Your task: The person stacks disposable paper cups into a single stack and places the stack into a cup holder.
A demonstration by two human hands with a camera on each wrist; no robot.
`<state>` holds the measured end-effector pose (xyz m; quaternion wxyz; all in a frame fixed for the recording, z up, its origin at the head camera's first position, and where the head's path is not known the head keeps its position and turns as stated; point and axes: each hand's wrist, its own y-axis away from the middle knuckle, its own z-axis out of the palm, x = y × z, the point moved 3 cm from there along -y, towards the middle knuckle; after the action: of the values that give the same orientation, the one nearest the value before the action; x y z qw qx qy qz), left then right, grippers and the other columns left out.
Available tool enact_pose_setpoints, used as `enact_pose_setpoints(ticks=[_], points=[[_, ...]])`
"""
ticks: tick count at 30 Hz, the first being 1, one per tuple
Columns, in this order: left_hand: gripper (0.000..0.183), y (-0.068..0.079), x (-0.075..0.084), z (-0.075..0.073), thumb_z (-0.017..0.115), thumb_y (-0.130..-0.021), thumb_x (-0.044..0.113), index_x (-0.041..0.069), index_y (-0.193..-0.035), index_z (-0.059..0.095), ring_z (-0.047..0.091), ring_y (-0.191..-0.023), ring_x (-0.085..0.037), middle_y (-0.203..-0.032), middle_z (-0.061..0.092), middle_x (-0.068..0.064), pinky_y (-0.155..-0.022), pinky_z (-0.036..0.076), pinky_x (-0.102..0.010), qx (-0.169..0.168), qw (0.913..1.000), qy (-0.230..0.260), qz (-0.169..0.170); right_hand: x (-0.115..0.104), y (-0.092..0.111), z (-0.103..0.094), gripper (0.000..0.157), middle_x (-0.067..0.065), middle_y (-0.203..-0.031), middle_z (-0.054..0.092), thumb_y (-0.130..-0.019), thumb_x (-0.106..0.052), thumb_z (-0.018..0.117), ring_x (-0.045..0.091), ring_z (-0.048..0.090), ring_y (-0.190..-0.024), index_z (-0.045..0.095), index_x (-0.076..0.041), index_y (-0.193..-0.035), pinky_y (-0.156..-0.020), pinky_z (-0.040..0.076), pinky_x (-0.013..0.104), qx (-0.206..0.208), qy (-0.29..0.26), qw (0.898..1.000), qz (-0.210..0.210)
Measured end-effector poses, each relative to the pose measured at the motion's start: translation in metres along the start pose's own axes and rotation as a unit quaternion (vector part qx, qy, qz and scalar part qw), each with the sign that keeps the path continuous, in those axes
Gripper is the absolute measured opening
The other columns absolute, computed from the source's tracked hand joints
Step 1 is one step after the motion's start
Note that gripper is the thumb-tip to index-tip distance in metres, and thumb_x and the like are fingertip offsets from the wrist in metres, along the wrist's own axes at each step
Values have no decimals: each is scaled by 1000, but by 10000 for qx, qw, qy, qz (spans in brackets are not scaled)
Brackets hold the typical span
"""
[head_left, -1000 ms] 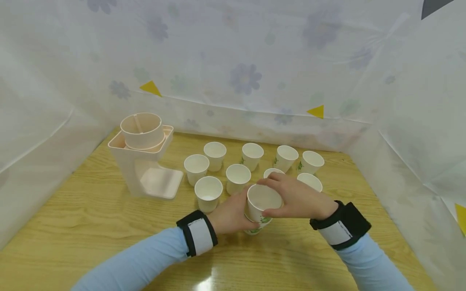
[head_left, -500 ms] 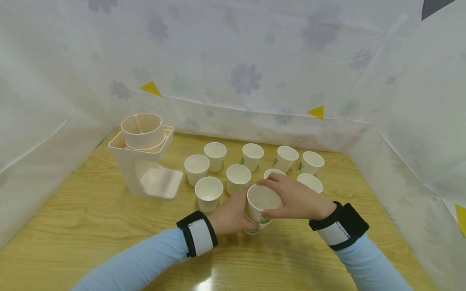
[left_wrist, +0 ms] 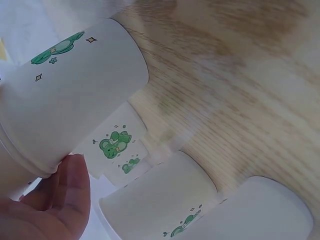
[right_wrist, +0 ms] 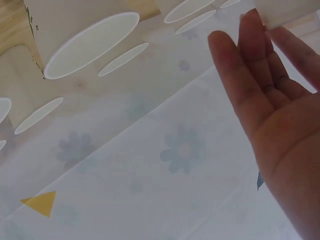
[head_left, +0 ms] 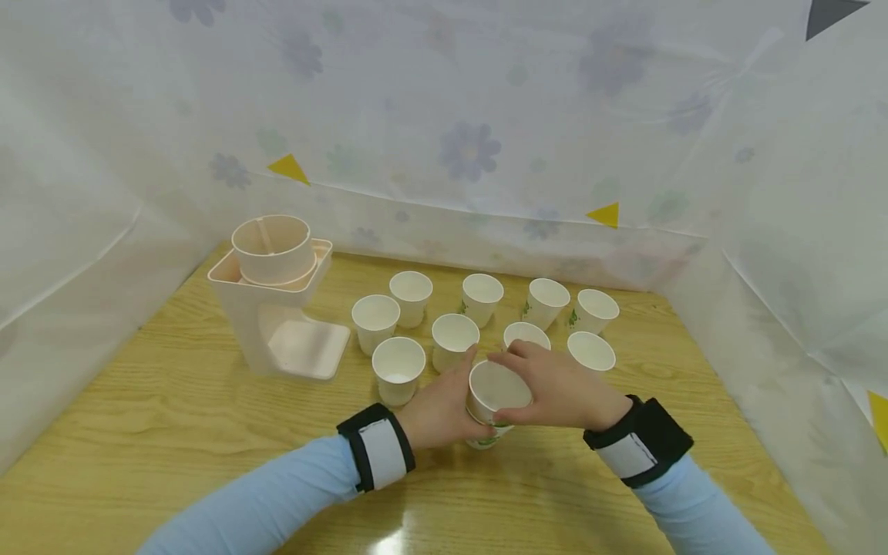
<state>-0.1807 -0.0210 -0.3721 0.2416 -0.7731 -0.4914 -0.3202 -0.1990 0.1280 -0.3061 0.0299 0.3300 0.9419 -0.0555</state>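
Near the table's front my left hand (head_left: 444, 408) grips a white paper cup (head_left: 483, 443) around its rim. In the left wrist view this lower cup (left_wrist: 85, 85) bears a green bear print, and my fingertips press at its rim. An upper paper cup (head_left: 498, 388) sits partly inside it, mouth up. My right hand (head_left: 562, 385) holds that upper cup by its rim, with the thumb on the near side and fingers on the far side. In the right wrist view only an edge of the held cup (right_wrist: 292, 10) shows beside the fingertips.
Several white paper cups stand upright behind the hands, including one at the left (head_left: 398, 366) and one at the back right (head_left: 594, 311). Left of them is a cream coffee-maker-shaped stand (head_left: 239, 324) with a round top. A flower-printed white sheet (head_left: 416, 116) walls the wooden table.
The upper cup has sunk a little into the lower one. My right hand has moved slightly down and left with it, and my left hand has stayed still.
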Motion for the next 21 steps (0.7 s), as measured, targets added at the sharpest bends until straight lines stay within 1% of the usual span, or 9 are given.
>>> enact_pose_setpoints(ticks=[6,10,15,21], points=[[117,1,-2,0,78,-66,33,-1,-150,5,61,-99,-19,-121,62,-16,-84,54,-35,80,9999,-76,-30,-3,0,4,65,1,-95,59,-69,-58,68,10,54,-69,64,-12,-114,-54,50,27,109,341,9993,129],[118,1,-2,-1,78,-67,33,1,-151,3,60,-98,-18,-121,61,-14,-83,53,-35,32,10000,1,-72,-3,-1,8,63,0,-93,60,-69,-59,68,11,56,-70,63,-13,-111,-52,50,27,158,486,9986,161],[118,1,-1,-1,79,-66,32,2,-151,4,60,-99,-19,-122,62,-16,-85,53,-35,-23,9999,25,-99,-3,-3,15,67,1,-89,61,-69,-65,64,11,56,-71,63,-10,-107,-54,51,28,196,450,9987,131],[117,0,-2,-1,78,-66,33,1,-151,5,60,-97,-19,-122,62,-17,-84,54,-34,-15,10000,-44,-23,-3,-4,20,72,1,-88,60,-69,-68,62,12,54,-73,62,-6,-106,-58,51,30,230,380,9989,135]])
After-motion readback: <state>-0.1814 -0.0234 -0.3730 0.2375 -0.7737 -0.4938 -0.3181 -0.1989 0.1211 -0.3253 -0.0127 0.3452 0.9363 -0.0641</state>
